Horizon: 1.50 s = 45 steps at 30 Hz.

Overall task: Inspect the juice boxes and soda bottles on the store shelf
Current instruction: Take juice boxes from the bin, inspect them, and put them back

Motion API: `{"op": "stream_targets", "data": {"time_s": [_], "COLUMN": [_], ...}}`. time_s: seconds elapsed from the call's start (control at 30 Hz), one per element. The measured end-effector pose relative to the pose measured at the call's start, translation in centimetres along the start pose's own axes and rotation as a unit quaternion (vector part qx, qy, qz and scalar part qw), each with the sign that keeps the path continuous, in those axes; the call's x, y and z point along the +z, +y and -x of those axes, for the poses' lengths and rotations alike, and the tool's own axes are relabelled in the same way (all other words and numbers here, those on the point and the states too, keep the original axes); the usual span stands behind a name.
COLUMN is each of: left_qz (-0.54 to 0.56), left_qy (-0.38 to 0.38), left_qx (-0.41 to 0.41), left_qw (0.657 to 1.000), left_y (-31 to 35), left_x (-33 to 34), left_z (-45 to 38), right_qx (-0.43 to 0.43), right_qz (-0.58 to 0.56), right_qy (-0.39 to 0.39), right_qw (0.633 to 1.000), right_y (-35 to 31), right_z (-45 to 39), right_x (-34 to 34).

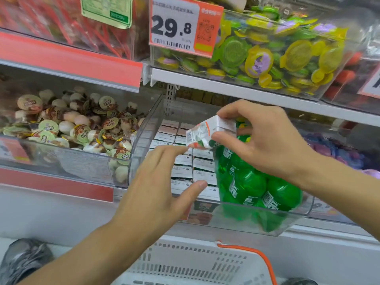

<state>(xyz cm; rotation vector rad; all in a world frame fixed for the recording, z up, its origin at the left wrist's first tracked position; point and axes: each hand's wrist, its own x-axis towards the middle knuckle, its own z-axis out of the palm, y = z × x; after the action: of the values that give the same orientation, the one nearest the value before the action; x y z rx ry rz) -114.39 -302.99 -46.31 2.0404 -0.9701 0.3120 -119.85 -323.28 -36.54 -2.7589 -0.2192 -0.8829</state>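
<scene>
Juice box lifted over the clear bin, held only by a light pinch

The right hand [265,138] pinches one juice box [209,133] above the packed boxes [185,171] beside the green soda bottles [253,184]; left hand [162,182] open, fingers straight. Tilted, it could slip into the bin [267,221]

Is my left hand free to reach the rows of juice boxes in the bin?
Probably yes: the left hand is open and empty just above the juice boxes, with nothing between.

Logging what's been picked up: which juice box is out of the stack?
The juice box pinched in the right hand, tilted above the rows; the stacked juice boxes lie flat in the clear bin.
</scene>
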Motion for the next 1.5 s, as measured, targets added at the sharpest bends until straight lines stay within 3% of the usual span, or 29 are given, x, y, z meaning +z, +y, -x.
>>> {"op": "stream_targets", "data": {"time_s": [0.1, 0.17, 0.27, 0.4, 0.6, 0.8, 0.9, 0.97, 1.1, 1.17, 1.33, 1.43, 1.5], "left_qz": [0.071, 0.131, 0.253, 0.381, 0.437, 0.445, 0.457, 0.446, 0.361, 0.366, 0.349, 0.162, 0.013], "left_qy": [0.056, 0.045, -0.066, -0.198, -0.268, -0.282, -0.312, -0.337, -0.277, -0.284, -0.365, -0.391, -0.398], "left_qx": [0.033, 0.031, -0.001, -0.095, -0.145, -0.146, -0.132, -0.115, -0.129, -0.138, -0.18, -0.138, -0.107], "left_qw": [0.995, 0.99, 0.965, 0.898, 0.846, 0.837, 0.822, 0.821, 0.881, 0.876, 0.844, 0.896, 0.911], "left_y": [1.2, 2.0, 3.2, 4.0, 3.6, 3.6, 3.9, 4.5, 5.0, 4.3, 1.4, -1.2, -4.0], "left_x": [-0.6, -0.7, -0.2, 1.2, 2.7, 3.0, 2.8, 2.9, 3.6, 3.4, 2.9, 2.5, 2.0], "left_z": [0.1, 0.5, 1.5, 2.5, 3.3, 3.1, 3.1, 3.4, 3.9, 4.1, 6.7, 9.0, 10.2], "right_qx": [0.016, 0.023, 0.033, 0.092, 0.227, 0.285, 0.302, 0.31, 0.299, 0.311, 0.308, 0.292, 0.274], "right_qz": [-0.085, -0.126, -0.195, -0.285, -0.387, -0.456, -0.458, -0.443, -0.405, -0.416, -0.404, -0.302, -0.254], "right_qy": [0.017, 0.004, -0.021, -0.012, 0.008, -0.021, -0.049, -0.031, -0.02, -0.063, -0.256, -0.36, -0.39], "right_qw": [0.996, 0.992, 0.98, 0.954, 0.894, 0.842, 0.835, 0.84, 0.864, 0.852, 0.822, 0.833, 0.842], "right_y": [-2.0, -2.7, -2.8, -2.1, -1.0, -0.6, -0.2, -0.4, -1.2, -1.5, -2.5, -3.9, -4.7], "right_z": [3.2, 5.4, 8.3, 10.7, 12.8, 12.9, 13.3, 13.6, 13.8, 14.0, 15.1, 16.2, 16.7], "right_x": [-1.4, -1.8, -1.6, -0.8, 0.1, 0.2, 0.2, 0.1, 0.2, 0.4, 1.6, 4.5, 7.4]}}
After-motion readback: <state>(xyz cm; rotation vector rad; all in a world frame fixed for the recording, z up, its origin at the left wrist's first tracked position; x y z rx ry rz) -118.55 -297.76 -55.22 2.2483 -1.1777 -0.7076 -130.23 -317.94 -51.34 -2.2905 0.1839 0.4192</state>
